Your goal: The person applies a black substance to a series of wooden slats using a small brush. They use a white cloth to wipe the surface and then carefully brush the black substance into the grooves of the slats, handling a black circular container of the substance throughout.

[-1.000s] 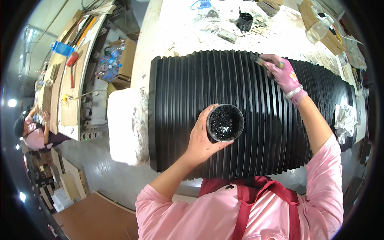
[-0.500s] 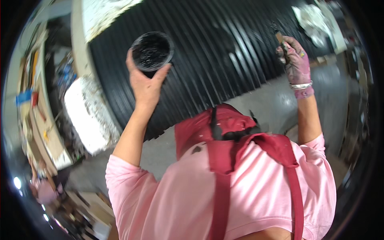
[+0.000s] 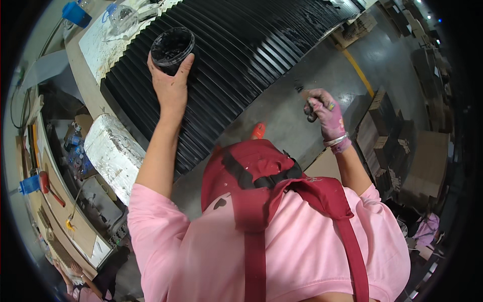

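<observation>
My bare left hand (image 3: 169, 90) is wrapped round a clear round tub (image 3: 176, 66) with black paint in it, tilted slightly above the strips. Beneath it, long glossy black strips (image 3: 221, 75) lie side by side in a dense row. My right hand (image 3: 327, 113), in a stained pink glove, is closed on a small paintbrush (image 3: 303, 92) with dark bristles. That brush is out past the near ends of the strips, over the grey floor, apart from them; its bristles are blurred.
A paint-spattered white block (image 3: 113, 151) stands by the strips' left side. Further left, a workbench (image 3: 65, 201) carries a red-handled tool (image 3: 48, 186). Stacked boards (image 3: 385, 136) and a cardboard box (image 3: 422, 166) stand to the right. Another person (image 3: 83, 284) is at lower left.
The view has swung round. My right hand with the brush has come left and nearer, from over the strips to over the floor. My left hand still holds the tub.
</observation>
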A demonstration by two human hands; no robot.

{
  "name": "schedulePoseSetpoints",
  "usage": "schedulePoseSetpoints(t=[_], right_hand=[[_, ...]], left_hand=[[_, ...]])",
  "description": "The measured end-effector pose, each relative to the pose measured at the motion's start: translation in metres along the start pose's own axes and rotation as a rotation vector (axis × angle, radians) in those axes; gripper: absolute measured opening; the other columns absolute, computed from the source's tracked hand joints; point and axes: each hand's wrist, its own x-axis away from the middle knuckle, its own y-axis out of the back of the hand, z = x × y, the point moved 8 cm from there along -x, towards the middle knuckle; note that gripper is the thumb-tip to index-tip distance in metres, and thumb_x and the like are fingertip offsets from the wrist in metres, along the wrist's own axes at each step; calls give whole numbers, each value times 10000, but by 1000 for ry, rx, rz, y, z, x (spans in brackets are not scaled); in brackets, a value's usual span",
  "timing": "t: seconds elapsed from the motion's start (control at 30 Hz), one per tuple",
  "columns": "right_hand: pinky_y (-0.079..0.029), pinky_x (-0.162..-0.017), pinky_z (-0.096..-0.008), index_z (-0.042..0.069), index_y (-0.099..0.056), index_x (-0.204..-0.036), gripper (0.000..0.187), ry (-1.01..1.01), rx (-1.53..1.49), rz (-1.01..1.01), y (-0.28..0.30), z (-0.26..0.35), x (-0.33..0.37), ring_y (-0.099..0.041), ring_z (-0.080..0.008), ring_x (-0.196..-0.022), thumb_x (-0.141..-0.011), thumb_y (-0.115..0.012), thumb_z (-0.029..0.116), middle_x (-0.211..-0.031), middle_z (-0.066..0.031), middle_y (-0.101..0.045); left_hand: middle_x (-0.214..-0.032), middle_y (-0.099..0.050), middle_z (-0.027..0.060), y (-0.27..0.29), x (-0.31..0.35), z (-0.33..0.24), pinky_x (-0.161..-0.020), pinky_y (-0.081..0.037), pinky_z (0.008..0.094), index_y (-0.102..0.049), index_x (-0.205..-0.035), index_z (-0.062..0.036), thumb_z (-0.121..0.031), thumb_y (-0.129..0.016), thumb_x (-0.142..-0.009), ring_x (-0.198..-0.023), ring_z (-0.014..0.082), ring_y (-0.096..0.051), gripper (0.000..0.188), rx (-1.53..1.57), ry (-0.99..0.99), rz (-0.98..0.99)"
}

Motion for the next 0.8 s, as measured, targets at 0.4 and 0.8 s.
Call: schedulePoseSetpoints(t=[0.4,0.8], right_hand=[[-361,-571,-208,-11,-601,-1027,203,22,199,84,-58,1,-1,-423,-44,-647,-943,-578,172,-746,40,-492],[-464,-629,-278,-5,-613,-1069,239,101,390,164,-108,-8,29,-535,-132,-634,-935,-568,188,-732,-87,-605]], left_hand=[[-1294,-527,198,60,-37,43,-1021,-392,364,-403,-1362,23,-459,-772,-779,-1197,312,-532,841,-267,-29,7],[-1287,-523,232,55,-27,45,-998,-414,385,-351,-1372,24,-471,-784,-760,-1188,347,-534,898,-253,-100,-41]])
